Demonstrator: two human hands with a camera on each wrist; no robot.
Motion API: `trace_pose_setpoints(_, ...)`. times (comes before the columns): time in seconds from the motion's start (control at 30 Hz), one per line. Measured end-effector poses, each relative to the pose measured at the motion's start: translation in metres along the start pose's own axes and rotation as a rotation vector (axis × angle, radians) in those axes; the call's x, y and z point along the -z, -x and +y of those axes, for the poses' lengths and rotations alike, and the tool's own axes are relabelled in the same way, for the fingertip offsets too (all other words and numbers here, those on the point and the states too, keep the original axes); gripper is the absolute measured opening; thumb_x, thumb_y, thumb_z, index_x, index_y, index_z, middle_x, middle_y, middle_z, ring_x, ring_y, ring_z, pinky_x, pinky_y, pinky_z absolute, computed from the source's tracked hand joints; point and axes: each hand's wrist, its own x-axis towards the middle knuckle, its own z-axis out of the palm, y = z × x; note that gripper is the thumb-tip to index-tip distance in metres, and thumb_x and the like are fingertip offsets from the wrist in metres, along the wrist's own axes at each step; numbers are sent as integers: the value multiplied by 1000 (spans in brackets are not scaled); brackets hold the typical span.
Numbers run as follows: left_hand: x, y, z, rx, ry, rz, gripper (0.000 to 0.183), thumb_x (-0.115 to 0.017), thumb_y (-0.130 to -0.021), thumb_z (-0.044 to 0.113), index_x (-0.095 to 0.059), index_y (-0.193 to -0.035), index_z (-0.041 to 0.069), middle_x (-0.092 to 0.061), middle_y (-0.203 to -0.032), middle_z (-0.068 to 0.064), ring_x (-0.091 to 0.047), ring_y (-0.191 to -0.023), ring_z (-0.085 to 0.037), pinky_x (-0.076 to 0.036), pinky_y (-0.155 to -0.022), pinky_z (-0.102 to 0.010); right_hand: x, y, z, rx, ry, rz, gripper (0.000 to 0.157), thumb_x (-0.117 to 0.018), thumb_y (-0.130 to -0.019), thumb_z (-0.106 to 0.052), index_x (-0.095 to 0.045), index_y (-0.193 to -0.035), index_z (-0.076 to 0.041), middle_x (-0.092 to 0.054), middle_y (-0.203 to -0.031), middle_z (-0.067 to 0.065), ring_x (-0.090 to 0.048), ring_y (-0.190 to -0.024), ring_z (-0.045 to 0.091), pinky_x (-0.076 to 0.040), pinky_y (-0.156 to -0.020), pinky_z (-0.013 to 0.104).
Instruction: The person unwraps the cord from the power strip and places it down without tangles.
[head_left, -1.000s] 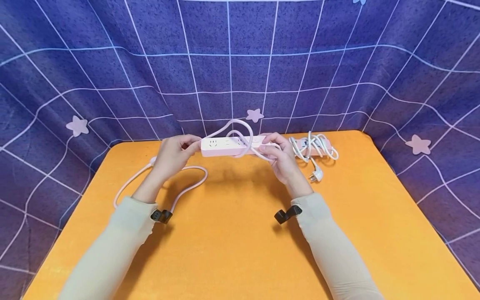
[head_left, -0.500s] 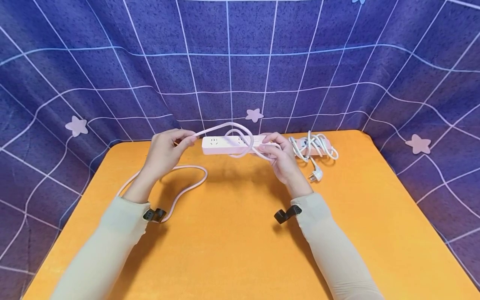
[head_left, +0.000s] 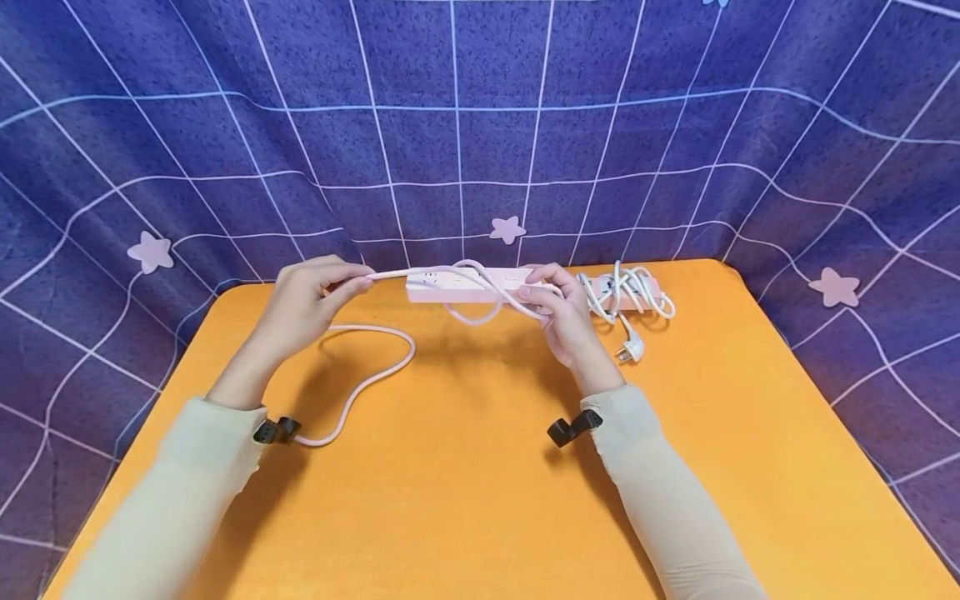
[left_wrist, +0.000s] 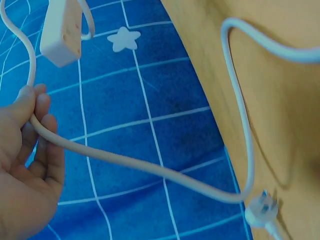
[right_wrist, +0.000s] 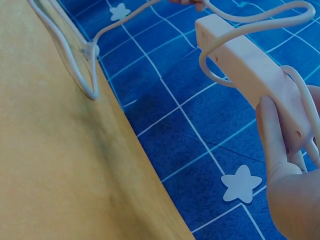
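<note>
A pink power strip [head_left: 450, 292] is held above the table by my right hand [head_left: 562, 312], whose fingers grip its right end. The strip's pink cord [head_left: 390, 273] loops across its front and passes under the right hand's fingers. To the left, my left hand [head_left: 303, 304] pinches the same cord between thumb and fingers, apart from the strip. From there the cord hangs down, and its plug [left_wrist: 261, 209] lies on the table in the left wrist view. In the right wrist view the strip's underside [right_wrist: 250, 65] shows, with a loop of cord around it.
A second pink power strip [head_left: 645, 298], wound in its own white cord [head_left: 633, 283], lies at the back right. Its plug [head_left: 632, 345] points toward the front. The orange table [head_left: 465, 483] ends at a blue grid-patterned curtain [head_left: 420, 150].
My left hand has drawn the cord leftward, away from the strip. The upper cord loop has flattened and lies lower across the strip. The right hand has stayed nearly still.
</note>
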Motion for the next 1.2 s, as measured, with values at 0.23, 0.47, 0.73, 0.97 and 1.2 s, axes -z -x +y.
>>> trace_pose_setpoints(0.23, 19, 8, -10, -84, 20, -33, 18, -81, -93, 5, -85, -109, 14, -74, -90, 6, -57, -66, -1, -44, -60, -16, 0, -1, 2, -2, 1, 6, 24, -60, -89, 14, -67, -90, -9, -63, -118, 7, -73, -87, 14, -64, -78, 32)
trace_pose_setpoints(0.47, 39, 18, -17, -163, -23, -43, 24, -84, -86, -4, -85, -106, 10, -74, -89, 2, -58, -76, -2, -41, -67, -17, 0, -1, 1, -4, 1, 13, 27, -59, -90, 15, -68, -89, -11, -63, -117, 6, -71, -88, 13, -63, -77, 29)
trace_pose_setpoints(0.73, 55, 37, -34, -215, -90, -80, 36, -88, -76, -9, -85, -106, 10, -75, -92, 2, -61, -83, -6, -44, -74, -20, -2, -1, 1, 1, 16, 26, 27, -60, -89, 14, -68, -89, -12, -62, -119, 5, -68, -87, 10, -58, -70, 20)
trace_pose_setpoints(0.97, 66, 54, -46, -255, -103, -131, 31, -89, -77, 2, -86, -104, 15, -74, -91, 8, -59, -84, -7, -43, -75, -25, -2, -1, 2, 0, 12, 27, 28, -60, -89, 15, -68, -89, -12, -62, -119, 6, -68, -87, 11, -58, -70, 20)
trace_pose_setpoints(1.2, 70, 75, -54, -261, -76, -211, 28, -90, -75, 4, -87, -99, 18, -73, -90, 13, -60, -85, -5, -46, -76, -18, -1, -2, 3, 5, 9, 24, 29, -59, -89, 16, -68, -88, -11, -63, -120, 7, -69, -90, 13, -59, -71, 21)
